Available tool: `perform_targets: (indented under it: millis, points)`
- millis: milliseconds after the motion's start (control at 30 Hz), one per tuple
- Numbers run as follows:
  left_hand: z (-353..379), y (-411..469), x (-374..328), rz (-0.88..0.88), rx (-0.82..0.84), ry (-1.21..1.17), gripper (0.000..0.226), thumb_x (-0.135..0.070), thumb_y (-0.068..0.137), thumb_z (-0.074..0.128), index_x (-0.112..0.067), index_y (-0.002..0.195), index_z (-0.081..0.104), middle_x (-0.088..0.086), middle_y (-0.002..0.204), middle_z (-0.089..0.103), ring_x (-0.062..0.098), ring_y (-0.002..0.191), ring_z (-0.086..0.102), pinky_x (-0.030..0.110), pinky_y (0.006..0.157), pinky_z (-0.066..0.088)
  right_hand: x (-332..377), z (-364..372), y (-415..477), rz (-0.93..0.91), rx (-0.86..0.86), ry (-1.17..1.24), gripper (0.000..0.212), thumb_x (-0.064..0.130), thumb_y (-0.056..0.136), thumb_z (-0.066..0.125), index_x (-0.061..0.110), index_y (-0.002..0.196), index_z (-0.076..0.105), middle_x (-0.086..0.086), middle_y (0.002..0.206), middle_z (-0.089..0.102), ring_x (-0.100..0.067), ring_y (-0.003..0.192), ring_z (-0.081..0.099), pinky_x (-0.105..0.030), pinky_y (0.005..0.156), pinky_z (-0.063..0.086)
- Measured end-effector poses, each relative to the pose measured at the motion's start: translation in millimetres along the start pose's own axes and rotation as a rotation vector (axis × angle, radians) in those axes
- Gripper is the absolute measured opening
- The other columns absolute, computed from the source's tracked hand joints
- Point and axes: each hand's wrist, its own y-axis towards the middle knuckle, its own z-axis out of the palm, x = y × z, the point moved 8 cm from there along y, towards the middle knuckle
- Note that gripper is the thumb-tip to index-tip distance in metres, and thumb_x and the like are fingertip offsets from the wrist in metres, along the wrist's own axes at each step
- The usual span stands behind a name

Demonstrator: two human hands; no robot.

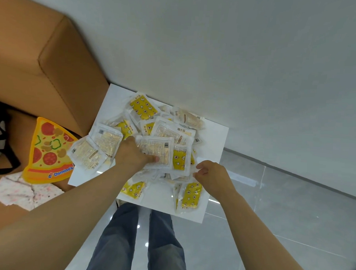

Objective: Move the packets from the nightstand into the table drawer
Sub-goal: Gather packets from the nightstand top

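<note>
Gathering now: your left hand (130,156) pinches the top packet (158,151), thumb over it, amid packets (143,108) heaped on the nightstand (215,134), centre frame. Right hand (212,174) curls at the heap's edge, grip unclear. Next, lift a firm bundle for the unseen drawer.

Light: reading bright, even and diffuse, coming from overhead.
Glare: throwing small white glints onto the glossy floor tiles (293,202) and the white nightstand top (214,141); shining off the clear packets (157,152).
Shadows: falling faint and soft-edged under the packet pile.
Distortion: bowing the wall-floor line (294,174) at right; stretching the forearms (55,221) wide toward the lower corners.
Focus: reading fairly sharp at centre, softening toward the edges; blurring the packet print beyond legibility in most places.
</note>
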Motion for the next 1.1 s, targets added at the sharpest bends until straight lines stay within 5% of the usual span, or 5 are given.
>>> perform_targets:
  millis: [367, 600, 800, 967, 1100]
  points:
    - [-7.3, -18.9, 2.6, 0.088, -0.093, -0.011, 0.089, -0.033, 0.062, 0.087, -0.009, 0.128, 0.033, 0.014, 0.116, 0.054, 0.032, 0.106, 0.056, 0.039, 0.081, 0.049, 16.0, 5.1, 6.7, -0.010, -0.024, 0.208, 0.045, 0.029, 0.093, 0.057, 0.021, 0.135, 0.045, -0.001, 0.122, 0.057, -0.020, 0.107, 0.060, -0.035, 0.087, 0.053]
    - [-2.7, -13.4, -0.2, 0.156, 0.005, -0.122, 0.077, -0.038, 0.068, 0.082, -0.020, 0.127, 0.037, -0.002, 0.104, 0.057, 0.019, 0.092, 0.057, 0.028, 0.071, 0.046, 47.1, 15.4, 19.2, -0.155, -0.044, 0.097, 0.010, 0.021, 0.088, 0.056, 0.012, 0.086, 0.055, -0.008, 0.092, 0.058, -0.022, 0.079, 0.057, -0.029, 0.064, 0.046]
    - [-6.4, -7.2, 4.2, 0.105, 0.030, -0.178, 0.085, -0.033, 0.065, 0.085, -0.017, 0.133, 0.036, 0.004, 0.120, 0.057, 0.023, 0.102, 0.057, 0.033, 0.085, 0.048, 56.1, 26.6, 9.9, -0.236, 0.025, 0.070, 0.021, 0.019, 0.086, 0.056, 0.004, 0.101, 0.057, -0.016, 0.096, 0.063, -0.030, 0.088, 0.059, -0.046, 0.079, 0.051]
    - [-12.0, -13.3, 8.0, 0.006, -0.082, -0.137, 0.084, -0.037, 0.059, 0.088, -0.013, 0.122, 0.040, 0.007, 0.116, 0.041, 0.024, 0.097, 0.050, 0.033, 0.081, 0.046, 56.1, 28.6, 8.7, -0.236, 0.070, 0.091, 0.022, 0.017, 0.085, 0.056, 0.007, 0.105, 0.058, -0.013, 0.099, 0.064, -0.028, 0.090, 0.061, -0.044, 0.082, 0.053]
    - [-3.8, -15.6, 11.9, 0.000, 0.022, -0.128, 0.059, -0.039, 0.066, 0.083, -0.010, 0.105, 0.049, 0.002, 0.098, 0.055, 0.021, 0.092, 0.056, 0.027, 0.070, 0.045, 58.9, 37.1, 4.8, -0.243, 0.131, 0.081, 0.025, 0.016, 0.085, 0.056, 0.008, 0.109, 0.059, -0.014, 0.101, 0.065, -0.029, 0.092, 0.061, -0.045, 0.086, 0.051]
